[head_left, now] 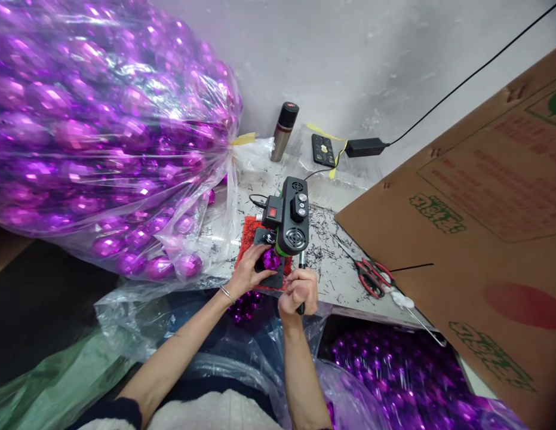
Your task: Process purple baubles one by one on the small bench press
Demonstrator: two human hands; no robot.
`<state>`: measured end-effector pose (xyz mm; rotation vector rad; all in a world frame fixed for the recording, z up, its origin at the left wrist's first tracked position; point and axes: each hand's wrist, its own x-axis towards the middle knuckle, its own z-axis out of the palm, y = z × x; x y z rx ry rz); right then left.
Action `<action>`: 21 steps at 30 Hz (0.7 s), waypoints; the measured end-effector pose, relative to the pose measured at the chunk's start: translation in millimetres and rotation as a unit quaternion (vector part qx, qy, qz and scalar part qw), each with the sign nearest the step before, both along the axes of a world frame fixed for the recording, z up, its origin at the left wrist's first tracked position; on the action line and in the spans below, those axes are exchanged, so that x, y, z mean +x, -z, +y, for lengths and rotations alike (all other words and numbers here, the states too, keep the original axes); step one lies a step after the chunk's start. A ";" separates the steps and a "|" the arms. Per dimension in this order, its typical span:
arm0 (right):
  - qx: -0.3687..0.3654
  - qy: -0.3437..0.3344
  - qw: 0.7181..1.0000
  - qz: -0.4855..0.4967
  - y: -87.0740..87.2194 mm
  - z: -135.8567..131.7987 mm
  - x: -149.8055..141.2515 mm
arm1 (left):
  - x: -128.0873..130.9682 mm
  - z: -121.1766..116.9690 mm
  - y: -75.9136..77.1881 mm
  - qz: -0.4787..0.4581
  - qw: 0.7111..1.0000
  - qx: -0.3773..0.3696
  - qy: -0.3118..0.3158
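So, L hand (247, 276): thumb + fingers clamped on either side of a shiny purple ball (272, 260), held right by the near end of a blk machine (295, 216), above its blk base plate (274, 280); can't tell if ball touches plate. R hand (300, 292): fingers closed in a fist round the blk-grip handle (301, 309), R of plate. Plate's on a red mat (247, 233), mat's on the desk (322, 280), strewn w/ short blk bits (318, 239). Purple bunch (245, 307) just below desk edge, nr L wrist. Out R: scissors (371, 278) w/ red/blk handles, next to cardboard box (484, 197); loads of purple pcs (394, 370) low R. Behind machine: upright flask (283, 136), phone (322, 149), adapter (365, 147) w/ blk cord (439, 103). Far L: big clear bag (234, 170) full of purple balls, yellow strip (244, 139) at its neck.
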<state>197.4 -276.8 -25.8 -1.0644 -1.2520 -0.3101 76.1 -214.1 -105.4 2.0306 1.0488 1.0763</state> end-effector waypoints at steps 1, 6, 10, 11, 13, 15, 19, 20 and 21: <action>0.002 0.002 1.000 0.002 0.7 0.3 -0.2 | 0.2 -0.1 -0.2 0.001 1.000 0.002 -0.002; 0.009 0.005 1.000 0.007 2.2 0.8 -0.7 | 0.7 -0.9 -2.5 0.001 1.000 0.007 0.000; 0.000 0.002 1.000 0.013 3.8 0.0 0.1 | 0.8 -1.0 -3.5 0.000 1.000 -0.001 -0.002; 0.003 0.001 1.000 0.013 4.1 0.2 0.3 | 0.9 -0.9 -3.5 -0.002 1.000 0.000 0.000; 0.009 0.001 1.000 0.009 4.3 1.1 0.4 | 1.2 -0.6 -3.1 -0.007 1.000 -0.002 0.002; 0.011 0.005 1.000 0.006 4.0 2.4 0.1 | 1.9 -0.3 -2.7 -0.012 1.000 -0.007 0.005; 0.021 -0.004 0.999 0.024 4.7 3.5 0.5 | 4.1 -0.8 -2.0 -0.017 1.000 -0.013 0.007; 0.021 -0.010 0.999 0.030 6.4 2.9 1.3 | 4.7 -1.2 -1.8 -0.014 1.000 -0.014 0.007; 0.026 -0.013 0.999 0.033 8.8 2.1 2.4 | 5.2 -1.6 -1.4 -0.012 1.000 -0.015 0.007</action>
